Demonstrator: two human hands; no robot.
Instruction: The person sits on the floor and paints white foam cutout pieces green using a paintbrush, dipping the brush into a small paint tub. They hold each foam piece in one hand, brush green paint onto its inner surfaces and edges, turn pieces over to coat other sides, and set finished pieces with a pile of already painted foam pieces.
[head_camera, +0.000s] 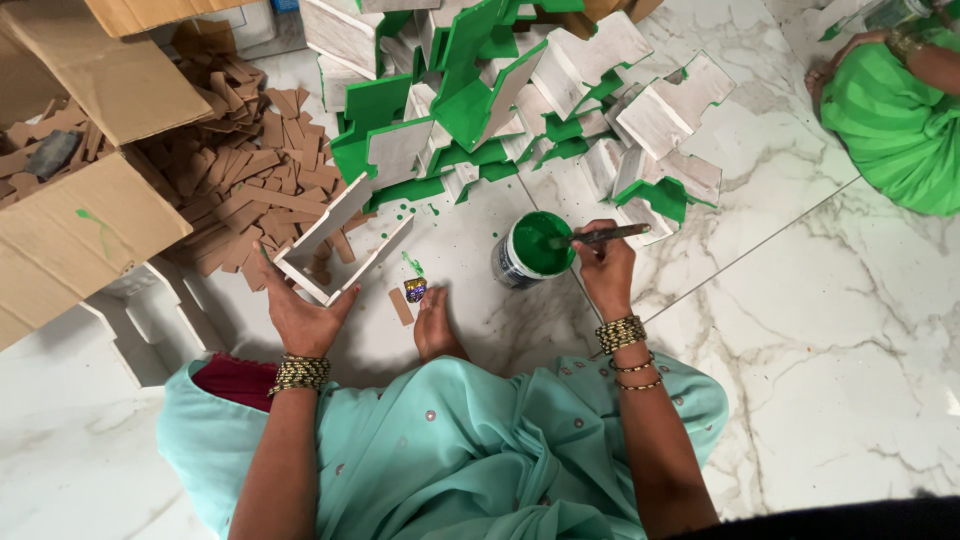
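Your left hand (300, 315) holds a white wooden frame piece (340, 245), an open-sided box of thin boards. It sits just above the marble floor (850, 330), at 10 o'clock from your lap. Your fingers (270, 268) are spread narrow along its near corner, closed on the wood. The piece looks light and stiff, with thin walls that may flex or split at the joints if squeezed. Grip it at a corner where two boards meet, on the unpainted faces; judging by the splashes nearby, fresh paint will be slippery and will mark.

Your right hand (607, 270) is closed on a paintbrush (600, 236), pinched near the handle middle. Its bristle end rests over the paint can (530, 250).

The can stands upright on the floor at 12 o'clock, between both hands. It is open and holds green paint nearly to the rim.

At 12 o'clock beyond the can lies a heap of painted pieces (500, 100), white and green, leaning on one another. At 10 o'clock lies a pile of brown strips (250, 160). At 9 o'clock an open cardboard box (90, 215) holds more brown strips, contents partly hidden. An unpainted white piece (150, 320) lies beside your left knee. At 2 o'clock another person in green clothing (890, 120) sits well apart.
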